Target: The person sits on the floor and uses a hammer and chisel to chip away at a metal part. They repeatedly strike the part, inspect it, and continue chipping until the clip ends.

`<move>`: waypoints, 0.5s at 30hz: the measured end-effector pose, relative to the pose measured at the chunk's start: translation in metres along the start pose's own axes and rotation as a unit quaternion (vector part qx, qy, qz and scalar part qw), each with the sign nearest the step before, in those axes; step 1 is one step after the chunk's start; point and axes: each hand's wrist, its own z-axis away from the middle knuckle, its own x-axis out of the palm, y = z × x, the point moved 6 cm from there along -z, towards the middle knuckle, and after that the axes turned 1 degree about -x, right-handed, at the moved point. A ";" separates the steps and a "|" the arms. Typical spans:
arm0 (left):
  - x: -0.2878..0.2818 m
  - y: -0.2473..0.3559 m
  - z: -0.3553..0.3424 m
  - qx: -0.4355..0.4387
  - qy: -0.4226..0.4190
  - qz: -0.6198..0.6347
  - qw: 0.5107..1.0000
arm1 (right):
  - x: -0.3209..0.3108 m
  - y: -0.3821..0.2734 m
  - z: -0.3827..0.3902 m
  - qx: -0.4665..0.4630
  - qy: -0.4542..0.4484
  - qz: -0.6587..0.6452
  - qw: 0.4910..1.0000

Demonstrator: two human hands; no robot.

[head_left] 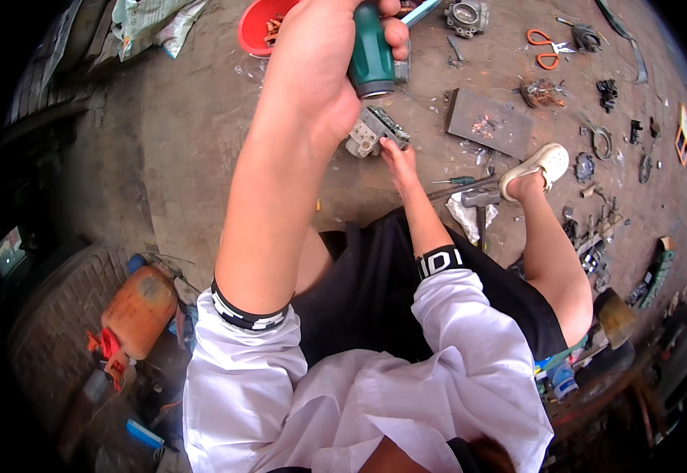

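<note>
My left hand [320,59] is raised close to the camera at the top. Its fingers wrap round the dark green handle of a tool [372,55], whose working end is hidden. Lower and a little to the right, my right hand [399,162] grips the edge of a grey metal block [365,135] with holes in its face and a green board-like side. The block is just above the ground, or resting on it; I cannot tell which.
A red bowl [257,27] of copper-coloured pieces stands at the far left. To the right lie a flat metal plate [489,122], a hammer [481,202], a green-handled screwdriver [454,180] and orange-handled scissors [545,51]. An orange jug [142,307] sits at the left.
</note>
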 end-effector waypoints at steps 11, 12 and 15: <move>0.002 0.007 0.007 0.013 0.000 0.025 1.000 | -0.021 -0.002 -0.011 -0.036 0.101 0.161 0.981; 0.004 0.005 0.006 0.009 -0.003 0.028 1.000 | -0.032 0.004 -0.012 -0.050 0.122 0.161 0.978; 0.004 -0.003 0.004 -0.017 -0.023 0.045 0.999 | -0.051 0.008 -0.006 -0.014 0.118 0.258 0.959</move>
